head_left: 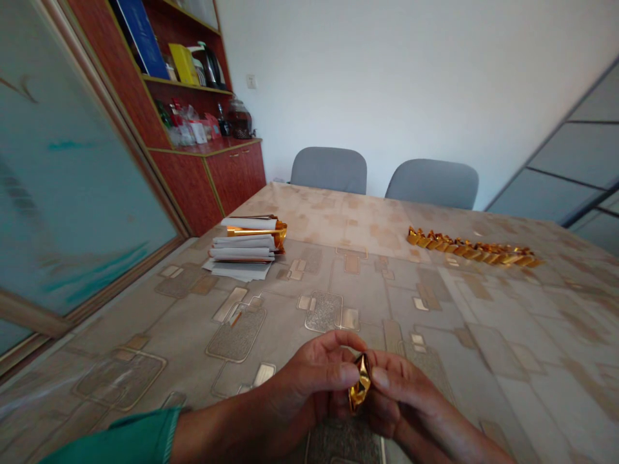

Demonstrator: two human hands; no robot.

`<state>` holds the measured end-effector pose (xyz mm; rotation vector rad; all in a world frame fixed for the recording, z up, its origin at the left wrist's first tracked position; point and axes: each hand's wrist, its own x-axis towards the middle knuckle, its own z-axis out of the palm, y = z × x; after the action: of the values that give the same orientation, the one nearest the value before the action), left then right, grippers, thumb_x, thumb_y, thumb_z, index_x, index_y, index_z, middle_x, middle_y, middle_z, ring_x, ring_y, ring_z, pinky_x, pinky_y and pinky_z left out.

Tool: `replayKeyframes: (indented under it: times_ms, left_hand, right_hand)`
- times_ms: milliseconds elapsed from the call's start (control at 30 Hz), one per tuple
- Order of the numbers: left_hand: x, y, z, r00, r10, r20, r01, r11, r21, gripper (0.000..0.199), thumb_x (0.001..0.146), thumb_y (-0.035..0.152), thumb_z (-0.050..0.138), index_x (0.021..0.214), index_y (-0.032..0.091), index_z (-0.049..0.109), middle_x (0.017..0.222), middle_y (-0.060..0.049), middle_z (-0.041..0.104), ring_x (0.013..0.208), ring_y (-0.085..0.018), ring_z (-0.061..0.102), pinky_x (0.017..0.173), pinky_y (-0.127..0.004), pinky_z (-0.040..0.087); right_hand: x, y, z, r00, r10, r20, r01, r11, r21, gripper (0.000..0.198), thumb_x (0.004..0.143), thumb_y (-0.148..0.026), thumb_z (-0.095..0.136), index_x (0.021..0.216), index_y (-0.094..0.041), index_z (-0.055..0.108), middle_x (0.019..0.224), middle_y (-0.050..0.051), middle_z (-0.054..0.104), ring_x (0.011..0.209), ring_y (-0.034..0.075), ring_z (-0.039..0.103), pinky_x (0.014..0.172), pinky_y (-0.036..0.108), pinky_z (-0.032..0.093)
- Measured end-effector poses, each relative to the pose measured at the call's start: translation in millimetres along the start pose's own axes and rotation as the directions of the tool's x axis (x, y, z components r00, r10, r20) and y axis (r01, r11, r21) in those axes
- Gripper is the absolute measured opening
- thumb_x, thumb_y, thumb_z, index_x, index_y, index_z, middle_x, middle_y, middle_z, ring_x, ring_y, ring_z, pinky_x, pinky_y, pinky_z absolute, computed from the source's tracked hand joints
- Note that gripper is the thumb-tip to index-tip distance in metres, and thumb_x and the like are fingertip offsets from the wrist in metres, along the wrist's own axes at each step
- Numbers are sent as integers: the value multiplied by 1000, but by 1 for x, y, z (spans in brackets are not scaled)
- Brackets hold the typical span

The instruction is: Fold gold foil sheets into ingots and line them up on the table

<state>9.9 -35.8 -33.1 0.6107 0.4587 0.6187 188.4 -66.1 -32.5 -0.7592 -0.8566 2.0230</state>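
Observation:
Between my two hands, low over the near part of the table, is a small folded piece of shiny gold foil paper (360,385). My left hand (316,374) pinches it from the left with thumb and fingers. From the right, the thumb and fingers of my right hand (403,390) close on its other side. The lower fingers of both hands are partly hidden behind it. A long row of similar folded gold foil pieces (471,249) lies at the right of the table. At the left sits a stack of folded sheets (244,251), white outside with gold showing.
A patterned cloth (324,309) covers the table. Two grey chairs (329,169) stand at its far side. A red-brown cabinet (236,177) with bottles and boxes is at the back left, beside a sliding glass door (72,167).

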Motion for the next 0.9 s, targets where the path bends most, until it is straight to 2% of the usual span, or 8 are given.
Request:
replayKeyframes:
  times_ms: [200, 433, 533, 600, 733, 900]
  left_hand:
    - [0, 0, 6, 992, 42, -118, -23, 988, 152, 31, 71, 31, 80, 92, 18, 60, 75, 2, 57, 60, -9, 50, 53, -21, 32]
    - [0, -1, 6, 991, 21, -135, 2, 985, 172, 30, 73, 32, 76, 94, 19, 58, 74, 3, 56, 61, -9, 50, 53, -21, 33]
    - [0, 1, 7, 984, 1, -180, 33, 982, 187, 30, 73, 33, 76, 93, 20, 58, 71, 4, 55, 59, -9, 49, 51, -20, 32]
    - [0, 2, 8, 981, -16, -192, 52, 982, 181, 32, 73, 34, 76, 94, 20, 58, 70, 4, 55, 59, -9, 49, 51, -20, 33]
    - [0, 3, 4, 988, -70, -139, 86, 990, 109, 37, 72, 34, 79, 100, 19, 58, 76, 3, 57, 59, -8, 49, 50, -19, 33]
    - [-1, 4, 3, 984, -138, -109, 141, 990, 20, 37, 69, 25, 79, 98, 20, 57, 79, 2, 57, 60, -7, 49, 52, -18, 31]
  right_hand:
    - [-2, 3, 2, 1000, 19, -24, -20, 1000, -20, 37, 82, -48, 75, 67, -17, 62, 58, -4, 43, 56, 10, 36, 54, 24, 30]
    - [-2, 3, 0, 999, 26, -34, -26, 1000, -15, 39, 82, -49, 76, 63, -18, 61, 55, -5, 42, 56, 11, 38, 56, 25, 31]
    - [-2, 3, -1, 999, 28, -27, -28, 1000, -4, 40, 81, -49, 76, 61, -18, 61, 56, -4, 43, 57, 12, 38, 56, 25, 30]
    - [-1, 4, -1, 999, 38, -24, -38, 999, 11, 39, 81, -48, 76, 62, -18, 61, 57, -4, 43, 57, 11, 38, 56, 25, 31]
    - [-1, 3, -1, 999, 36, -35, -35, 999, 34, 36, 85, -47, 74, 66, -18, 63, 53, -7, 40, 55, 11, 37, 61, 27, 36]
    - [-1, 4, -1, 1000, 17, -17, -17, 999, 36, 38, 85, -47, 74, 64, -18, 62, 51, -7, 38, 54, 11, 35, 64, 28, 37]
